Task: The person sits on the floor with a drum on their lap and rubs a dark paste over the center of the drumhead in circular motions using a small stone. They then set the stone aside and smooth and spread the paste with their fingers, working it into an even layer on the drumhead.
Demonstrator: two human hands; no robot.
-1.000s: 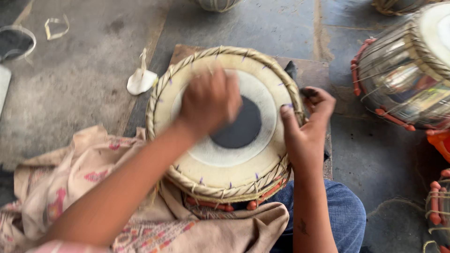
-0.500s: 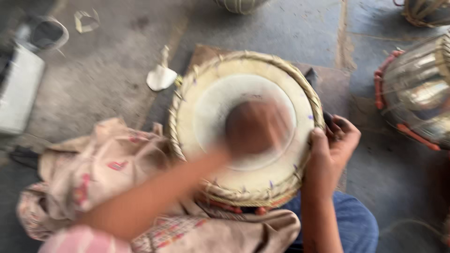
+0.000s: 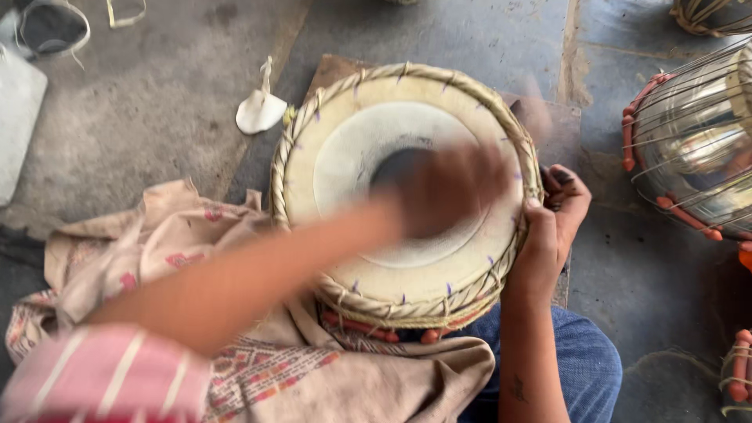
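Drum (image 3: 345,157) sits head-up on lap, propped on patterned cloth (image 3: 157,243), centre frame. Pale skin head with dark centre patch (image 3: 392,166), braided rim (image 3: 407,309), red-orange lacing (image 3: 360,327) showing under near edge. Probably heavy and rigid in the body; skin taut and likely the fragile part, so best gripped at braid or shell, never the membrane. Left hand (image 3: 450,192) over the dark patch, motion-blurred; open or closed: cannot tell. Right hand (image 3: 552,227) wrapped on the right rim, fingers curled over braid, steadying. Beyond: small white scoop-like piece (image 3: 261,112) on concrete floor (image 3: 157,117), metal-bodied drum (image 3: 693,145) with orange lacing at right.
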